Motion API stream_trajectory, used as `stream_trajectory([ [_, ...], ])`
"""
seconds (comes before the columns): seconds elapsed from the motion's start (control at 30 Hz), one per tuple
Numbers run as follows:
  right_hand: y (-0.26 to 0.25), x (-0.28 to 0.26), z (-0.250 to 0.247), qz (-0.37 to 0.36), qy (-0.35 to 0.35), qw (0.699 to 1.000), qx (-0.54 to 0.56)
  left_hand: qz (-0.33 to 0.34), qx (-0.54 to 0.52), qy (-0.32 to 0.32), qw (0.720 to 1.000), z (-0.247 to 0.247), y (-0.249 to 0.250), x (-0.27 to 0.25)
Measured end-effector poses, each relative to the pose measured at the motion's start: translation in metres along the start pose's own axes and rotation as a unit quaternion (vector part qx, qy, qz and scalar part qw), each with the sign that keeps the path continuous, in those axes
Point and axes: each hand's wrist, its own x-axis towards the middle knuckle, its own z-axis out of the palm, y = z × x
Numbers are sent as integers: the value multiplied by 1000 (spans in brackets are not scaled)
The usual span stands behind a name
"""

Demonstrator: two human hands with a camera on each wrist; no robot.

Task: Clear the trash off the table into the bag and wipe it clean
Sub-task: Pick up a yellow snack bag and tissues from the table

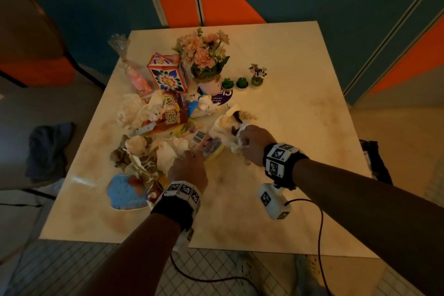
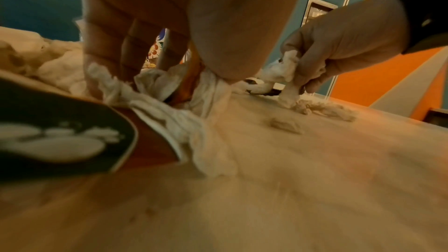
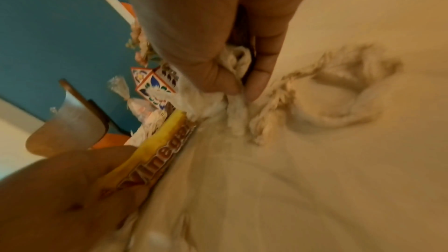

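Observation:
A heap of trash covers the left half of the pale table [image 1: 288,79]: crumpled tissues [image 1: 134,110], a red snack bag [image 1: 173,113], a yellow wrapper [image 3: 157,156] and a blue paper plate [image 1: 125,192]. My left hand [image 1: 189,155] curls its fingers into a white tissue [image 2: 167,83] at the heap's near edge, beside the yellow wrapper. My right hand [image 1: 241,138] pinches a soiled crumpled tissue [image 3: 236,58] between thumb and fingers, just right of the heap. A torn tissue scrap [image 3: 339,91] lies on the table beyond that hand.
A flower pot [image 1: 206,60], a patterned box [image 1: 168,74], a pink wrapped packet [image 1: 139,77] and three tiny plants [image 1: 241,83] stand at the back. A dark bag-like thing [image 1: 376,163] hangs off the table's right edge. A dark cloth [image 1: 48,149] lies on the floor, left.

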Motion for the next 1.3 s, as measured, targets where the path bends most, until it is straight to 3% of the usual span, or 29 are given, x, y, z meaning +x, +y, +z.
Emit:
stream_trajectory([
  [0.27,15,-11,-20,71,35,994,74,31,-49,16,998,-39,-8,-7],
  [0.43,22,-10,-17,110,42,979,165,21,-131,82,988,-75,-16,-15],
  [0.53,25,-9,-15,145,10,986,81,19,-223,129,966,-91,-21,-16],
  [0.73,33,-18,-20,170,-64,980,-78,45,-296,191,935,-114,-24,-17],
  [0.9,41,-23,-31,157,-58,984,-66,70,-360,226,902,-128,-24,-18],
  [1.07,31,-42,-65,127,28,991,12,37,-478,226,848,-146,-29,-15],
  [1.17,23,-61,-93,117,143,967,173,29,-521,202,829,-152,-29,-12],
  [1.3,15,-80,-117,91,193,933,292,9,-569,162,806,-151,-26,-7],
])
